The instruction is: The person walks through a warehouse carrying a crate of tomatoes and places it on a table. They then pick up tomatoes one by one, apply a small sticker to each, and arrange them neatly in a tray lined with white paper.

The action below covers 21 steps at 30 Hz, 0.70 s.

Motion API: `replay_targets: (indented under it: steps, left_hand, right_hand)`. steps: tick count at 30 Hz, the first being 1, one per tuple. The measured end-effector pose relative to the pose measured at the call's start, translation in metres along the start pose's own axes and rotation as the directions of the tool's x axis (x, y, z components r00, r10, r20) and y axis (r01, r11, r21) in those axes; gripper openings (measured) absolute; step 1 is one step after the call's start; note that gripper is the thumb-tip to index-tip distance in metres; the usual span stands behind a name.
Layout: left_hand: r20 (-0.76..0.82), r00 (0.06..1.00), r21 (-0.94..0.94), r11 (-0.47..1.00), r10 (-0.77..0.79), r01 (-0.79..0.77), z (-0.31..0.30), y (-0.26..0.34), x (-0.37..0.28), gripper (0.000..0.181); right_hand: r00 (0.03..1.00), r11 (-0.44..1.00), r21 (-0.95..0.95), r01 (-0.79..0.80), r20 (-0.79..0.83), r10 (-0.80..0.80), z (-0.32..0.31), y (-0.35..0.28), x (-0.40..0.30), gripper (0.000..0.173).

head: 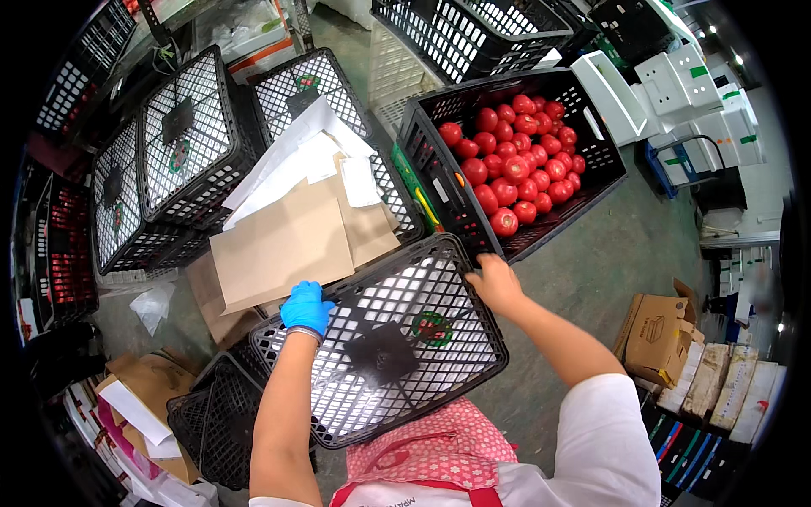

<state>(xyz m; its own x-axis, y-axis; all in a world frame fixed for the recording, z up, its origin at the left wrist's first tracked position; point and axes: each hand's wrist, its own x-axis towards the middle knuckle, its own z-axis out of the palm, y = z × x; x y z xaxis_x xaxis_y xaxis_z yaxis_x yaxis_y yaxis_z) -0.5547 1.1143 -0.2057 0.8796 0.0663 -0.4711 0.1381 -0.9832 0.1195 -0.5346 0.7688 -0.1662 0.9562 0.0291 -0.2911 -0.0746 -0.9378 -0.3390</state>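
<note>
A black plastic crate with a lattice lid (393, 298) lies tilted right in front of me, against my pink flowered apron; white lining shows through the lattice. My left hand (306, 308), in a blue glove, is at the crate's far left edge, its fingers hidden over the rim. My bare right hand (495, 282) is at its right corner, fingertips partly hidden; whether it grips is unclear. Just beyond that hand stands an open black crate (570, 218) holding many red tomatoes (516, 169). Brown cardboard sheets (285, 250) and white papers (285, 161) lie beyond my left hand.
Closed lattice crates (184, 133) stand stacked at the upper left. More black crates (466, 38) are at the top. White foam boxes (690, 95) and a blue trolley (665, 168) stand at the upper right. Cardboard boxes (656, 336) are at the right, empty-looking crates (218, 418) at the lower left.
</note>
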Motion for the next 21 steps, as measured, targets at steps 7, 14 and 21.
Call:
replay_targets:
  steps: [7,14,21]
  left_hand:
    - [0.011,0.999,0.024,0.999,0.032,-0.033,-0.002,0.003,0.007,0.038]
    - [0.014,0.998,0.003,0.998,0.059,-0.059,-0.003,0.000,0.008,0.040]
    - [-0.035,0.996,0.039,0.996,0.086,-0.085,-0.001,0.002,0.004,0.041]
  right_hand:
    - [0.901,0.906,0.257,-0.337,0.367,0.231,0.035,0.071,-0.007,0.033]
    - [0.787,0.613,0.545,-0.572,0.576,0.221,0.030,0.077,0.002,0.035]
    - [0.852,0.748,0.446,-0.492,0.422,0.309,0.056,0.092,-0.002,0.043]
